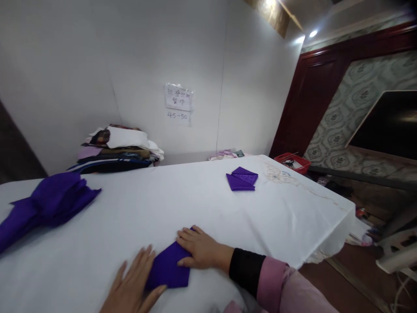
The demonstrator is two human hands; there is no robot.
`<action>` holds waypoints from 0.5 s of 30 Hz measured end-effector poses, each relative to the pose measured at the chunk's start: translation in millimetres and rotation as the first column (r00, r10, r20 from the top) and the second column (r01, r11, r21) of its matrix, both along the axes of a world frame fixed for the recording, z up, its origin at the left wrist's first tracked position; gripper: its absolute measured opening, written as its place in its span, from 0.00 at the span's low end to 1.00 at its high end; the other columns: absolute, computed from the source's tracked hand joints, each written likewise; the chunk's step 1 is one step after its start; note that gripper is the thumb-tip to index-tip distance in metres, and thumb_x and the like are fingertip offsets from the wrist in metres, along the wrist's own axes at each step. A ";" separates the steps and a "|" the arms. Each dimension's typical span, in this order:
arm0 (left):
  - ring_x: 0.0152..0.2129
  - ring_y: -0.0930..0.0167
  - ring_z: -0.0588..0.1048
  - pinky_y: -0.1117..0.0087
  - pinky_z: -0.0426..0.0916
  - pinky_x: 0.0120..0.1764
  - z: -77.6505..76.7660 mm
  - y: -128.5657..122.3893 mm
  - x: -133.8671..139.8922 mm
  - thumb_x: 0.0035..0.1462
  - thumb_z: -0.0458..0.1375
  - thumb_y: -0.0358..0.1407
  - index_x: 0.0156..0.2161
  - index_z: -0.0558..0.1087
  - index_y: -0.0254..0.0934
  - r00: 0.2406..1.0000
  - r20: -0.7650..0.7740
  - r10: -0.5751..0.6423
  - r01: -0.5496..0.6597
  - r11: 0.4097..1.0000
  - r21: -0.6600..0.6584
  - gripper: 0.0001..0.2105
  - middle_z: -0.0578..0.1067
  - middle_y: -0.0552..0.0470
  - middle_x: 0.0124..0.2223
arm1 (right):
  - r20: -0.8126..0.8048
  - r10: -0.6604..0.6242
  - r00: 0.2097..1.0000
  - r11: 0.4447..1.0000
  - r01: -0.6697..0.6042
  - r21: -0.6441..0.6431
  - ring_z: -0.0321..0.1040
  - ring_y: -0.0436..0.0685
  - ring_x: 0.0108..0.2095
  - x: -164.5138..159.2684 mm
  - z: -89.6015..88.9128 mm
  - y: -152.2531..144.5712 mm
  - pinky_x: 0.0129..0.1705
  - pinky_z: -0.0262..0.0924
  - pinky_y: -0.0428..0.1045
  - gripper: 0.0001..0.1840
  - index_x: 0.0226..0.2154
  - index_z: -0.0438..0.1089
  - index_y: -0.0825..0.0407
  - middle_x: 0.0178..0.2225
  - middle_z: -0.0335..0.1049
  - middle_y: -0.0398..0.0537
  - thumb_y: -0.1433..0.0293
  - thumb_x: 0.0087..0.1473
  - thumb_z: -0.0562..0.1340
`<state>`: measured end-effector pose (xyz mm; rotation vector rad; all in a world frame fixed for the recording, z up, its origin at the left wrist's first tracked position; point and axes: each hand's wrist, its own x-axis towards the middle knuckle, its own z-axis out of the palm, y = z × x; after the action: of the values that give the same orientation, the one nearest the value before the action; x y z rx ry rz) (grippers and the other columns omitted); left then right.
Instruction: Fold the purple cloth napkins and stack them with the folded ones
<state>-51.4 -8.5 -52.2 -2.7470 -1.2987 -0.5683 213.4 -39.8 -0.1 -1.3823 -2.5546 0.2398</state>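
Note:
A purple cloth napkin [171,266], folded into a flat shape with angled edges, lies on the white tablecloth in front of me. My left hand [133,278] rests along its left side, fingers stretched out and thumb over the lower edge. On its upper right corner lies my right hand [198,248], palm down, fingers extended and covering that part. Farther back, a second folded purple napkin [241,179] sits apart from both hands. Crumpled purple cloth [54,202] is heaped at the left of the table.
The white-covered table [156,204] ends at a drop on the right. Against the wall stands a pile of folded clothes [120,148]; a red basket [292,162] is beyond the far right corner. A handwritten paper sign [178,104] hangs on the wall.

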 end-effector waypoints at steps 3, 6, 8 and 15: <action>0.58 0.61 0.58 0.55 0.48 0.59 8.5 -10.1 28.6 0.55 0.47 0.55 0.60 0.58 0.37 0.981 -0.093 -0.172 0.174 0.985 0.008 0.33 0.60 0.44 0.61 | -0.002 -0.011 1.000 0.999 0.011 -0.034 0.39 0.59 0.63 0.6 -6.9 1.2 0.62 0.33 0.57 0.39 0.61 0.47 0.57 0.63 0.45 0.57 0.49 0.57 0.48; 0.59 0.61 0.57 0.54 0.49 0.58 17.1 -20.5 37.5 0.57 0.45 0.55 0.61 0.56 0.34 0.977 -0.102 -0.188 0.184 0.982 -0.045 0.33 0.59 0.41 0.62 | -0.003 -0.017 1.000 0.998 0.017 -0.055 0.39 0.60 0.63 1.4 -13.1 2.6 0.62 0.32 0.58 0.38 0.61 0.48 0.56 0.63 0.45 0.57 0.49 0.57 0.49; 0.60 0.61 0.54 0.54 0.49 0.58 23.4 -25.9 37.4 0.57 0.44 0.56 0.61 0.54 0.33 0.980 -0.101 -0.173 0.162 0.981 -0.110 0.35 0.56 0.41 0.63 | 0.005 -0.011 1.000 0.998 0.011 -0.061 0.39 0.61 0.63 2.0 -14.9 3.2 0.62 0.32 0.59 0.37 0.61 0.48 0.56 0.63 0.44 0.57 0.50 0.57 0.50; 0.60 0.60 0.52 0.53 0.48 0.59 45.5 -31.0 43.2 0.56 0.42 0.58 0.61 0.54 0.32 0.988 -0.084 -0.128 0.098 0.950 -0.296 0.37 0.54 0.39 0.63 | 0.016 0.007 1.000 0.999 -0.006 -0.042 0.39 0.61 0.63 3.3 -14.1 0.9 0.62 0.35 0.60 0.36 0.61 0.48 0.56 0.63 0.45 0.58 0.51 0.58 0.49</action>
<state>-8.2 -39.5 -6.6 -3.0565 -1.3011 -0.2533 216.8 -38.9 -14.2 -1.3964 -2.5816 0.2867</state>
